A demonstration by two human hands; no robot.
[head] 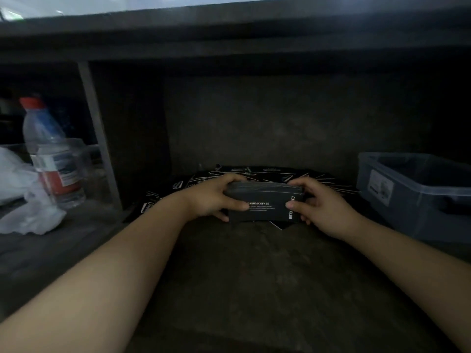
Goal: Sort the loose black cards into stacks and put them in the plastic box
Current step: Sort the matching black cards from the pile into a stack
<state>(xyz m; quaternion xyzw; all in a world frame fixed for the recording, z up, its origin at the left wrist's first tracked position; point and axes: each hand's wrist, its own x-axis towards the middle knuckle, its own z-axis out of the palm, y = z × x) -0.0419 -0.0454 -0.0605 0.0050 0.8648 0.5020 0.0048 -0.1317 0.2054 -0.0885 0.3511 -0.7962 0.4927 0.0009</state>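
A thick stack of black cards [265, 200] with white print stands on its long edge in the middle of a dark shelf. My left hand [211, 197] grips its left end, thumb on the front face and fingers over the top. My right hand [318, 202] grips the right end the same way. Behind the stack, loose black cards [257, 173] lie spread over the shelf floor. A grey translucent plastic box [418, 194] sits at the right, open at the top; what it holds is hidden.
A clear plastic bottle [51, 159] with a red cap stands at the left, next to a white plastic bag [23, 197]. A grey upright post [99, 136] divides the shelf. The shelf's top board [229, 47] hangs low overhead.
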